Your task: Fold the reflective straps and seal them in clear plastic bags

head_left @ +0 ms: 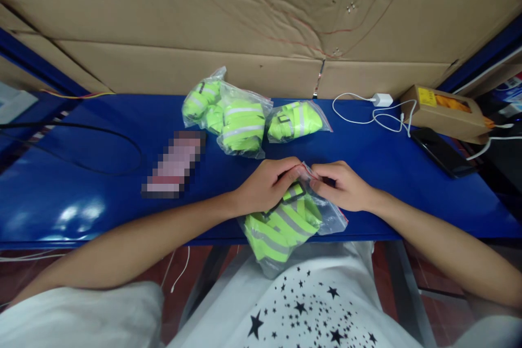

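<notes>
A clear plastic bag (281, 228) with a neon yellow-green item with grey reflective strips lies at the table's front edge, partly hanging over it. My left hand (267, 187) pinches the bag's red-lined opening edge from the left, its palm over the bag. Close beside it, my right hand (342, 185) grips the same edge between thumb and fingers. Behind my hands lie more bagged neon items: one bag (243, 126) in the middle, one (203, 100) behind it to the left, and one (297, 121) to the right.
A pixelated flat object (175, 166) lies left on the blue table (101, 147). At the right are a black phone (442, 152), a cardboard box (446, 111) and a white charger (382, 100) with its cable. A black cable loops at the left. Cardboard panels (183, 68) stand behind.
</notes>
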A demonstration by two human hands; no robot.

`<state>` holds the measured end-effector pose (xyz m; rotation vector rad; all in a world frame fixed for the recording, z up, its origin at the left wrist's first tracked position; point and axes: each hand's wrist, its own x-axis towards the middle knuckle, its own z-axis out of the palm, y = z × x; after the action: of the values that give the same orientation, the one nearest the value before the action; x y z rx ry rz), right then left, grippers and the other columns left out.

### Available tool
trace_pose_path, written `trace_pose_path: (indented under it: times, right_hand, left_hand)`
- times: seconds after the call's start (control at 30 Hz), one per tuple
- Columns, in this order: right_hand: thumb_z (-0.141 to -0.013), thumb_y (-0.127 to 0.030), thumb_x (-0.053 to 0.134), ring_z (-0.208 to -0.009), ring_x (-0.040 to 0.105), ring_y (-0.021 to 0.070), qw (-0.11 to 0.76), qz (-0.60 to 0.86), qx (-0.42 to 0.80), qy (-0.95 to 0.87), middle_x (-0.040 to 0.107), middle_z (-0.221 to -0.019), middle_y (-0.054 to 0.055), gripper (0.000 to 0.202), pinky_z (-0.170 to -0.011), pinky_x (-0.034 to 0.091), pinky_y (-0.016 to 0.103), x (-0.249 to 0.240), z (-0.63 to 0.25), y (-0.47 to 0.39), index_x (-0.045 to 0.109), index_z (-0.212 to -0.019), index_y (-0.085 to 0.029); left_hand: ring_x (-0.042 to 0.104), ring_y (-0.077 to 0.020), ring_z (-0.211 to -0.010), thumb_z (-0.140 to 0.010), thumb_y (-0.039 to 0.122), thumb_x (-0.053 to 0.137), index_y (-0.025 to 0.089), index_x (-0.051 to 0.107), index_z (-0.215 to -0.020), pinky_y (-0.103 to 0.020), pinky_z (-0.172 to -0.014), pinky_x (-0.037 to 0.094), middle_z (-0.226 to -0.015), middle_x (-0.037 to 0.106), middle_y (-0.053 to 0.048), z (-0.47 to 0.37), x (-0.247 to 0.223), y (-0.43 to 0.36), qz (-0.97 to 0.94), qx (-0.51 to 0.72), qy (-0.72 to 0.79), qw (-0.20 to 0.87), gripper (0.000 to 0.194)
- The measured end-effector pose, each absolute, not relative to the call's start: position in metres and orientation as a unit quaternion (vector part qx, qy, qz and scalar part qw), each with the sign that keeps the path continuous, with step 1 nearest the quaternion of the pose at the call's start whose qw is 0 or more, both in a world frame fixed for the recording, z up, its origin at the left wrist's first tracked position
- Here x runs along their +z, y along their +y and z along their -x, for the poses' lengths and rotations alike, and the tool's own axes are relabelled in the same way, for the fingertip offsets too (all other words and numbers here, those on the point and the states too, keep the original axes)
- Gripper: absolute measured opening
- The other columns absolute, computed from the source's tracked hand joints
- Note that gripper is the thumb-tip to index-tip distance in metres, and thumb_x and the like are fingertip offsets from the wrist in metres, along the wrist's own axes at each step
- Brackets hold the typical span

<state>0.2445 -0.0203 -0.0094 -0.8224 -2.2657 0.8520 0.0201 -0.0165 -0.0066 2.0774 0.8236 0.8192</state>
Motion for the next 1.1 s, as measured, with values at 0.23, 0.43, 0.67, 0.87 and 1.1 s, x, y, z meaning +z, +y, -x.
trace_pose_path:
  times: [0.23,0.43,0.67,0.87,1.1]
  right_hand:
    - [-0.094,-0.021,0.058,-0.056,0.039,0.0058,0.296,0.344,0.27,-0.849,0.047,-0.062,-0.006,0.026,-0.056,0.032,0.021,-0.011,-0.244,-0.022,0.047,-0.071,-0.019]
    - [-0.085,-0.014,0.064,-0.057,0.048,0.0059,0.311,0.366,0.269,-0.835,0.057,-0.067,-0.006,0.008,-0.057,0.038,0.018,-0.006,-0.246,-0.022,0.058,-0.085,-0.019]
    - [-0.084,-0.016,0.064,-0.057,0.051,0.0072,0.305,0.374,0.284,-0.828,0.06,-0.069,-0.005,0.006,-0.057,0.04,0.02,-0.007,-0.244,-0.021,0.06,-0.087,-0.019]
    - [-0.082,-0.015,0.064,-0.055,0.048,0.0075,0.301,0.381,0.285,-0.826,0.058,-0.066,-0.005,0.007,-0.057,0.038,0.021,-0.01,-0.243,-0.021,0.058,-0.082,-0.019]
    - [-0.086,-0.016,0.06,-0.059,0.048,0.0083,0.281,0.373,0.267,-0.843,0.055,-0.067,-0.005,0.009,-0.058,0.036,0.021,-0.01,-0.244,-0.023,0.053,-0.083,-0.02]
  left_hand:
    - [0.063,-0.0124,-0.08,-0.107,0.036,0.044,0.018,0.063,-0.106,-0.025,-0.073,0.046,-0.092,0.069,-0.001,-0.021,-0.014,-0.015,-0.787,0.334,0.334,0.397,0.026]
    - [0.063,-0.0107,-0.079,-0.106,0.031,0.047,0.019,0.061,-0.108,-0.023,-0.073,0.046,-0.092,0.069,0.0,-0.02,-0.018,-0.015,-0.784,0.369,0.342,0.364,0.02]
    - [0.064,-0.012,-0.078,-0.105,0.03,0.048,0.018,0.062,-0.104,-0.025,-0.071,0.046,-0.089,0.069,0.0,-0.021,-0.015,-0.014,-0.784,0.352,0.364,0.36,0.018]
    - [0.062,-0.0124,-0.075,-0.105,0.027,0.047,0.019,0.059,-0.101,-0.025,-0.071,0.045,-0.088,0.069,0.0,-0.021,-0.01,-0.014,-0.8,0.326,0.362,0.352,0.016]
    - [0.06,-0.0116,-0.073,-0.105,0.028,0.047,0.018,0.059,-0.102,-0.024,-0.069,0.044,-0.085,0.066,0.0,-0.021,-0.01,-0.014,-0.81,0.321,0.349,0.344,0.016]
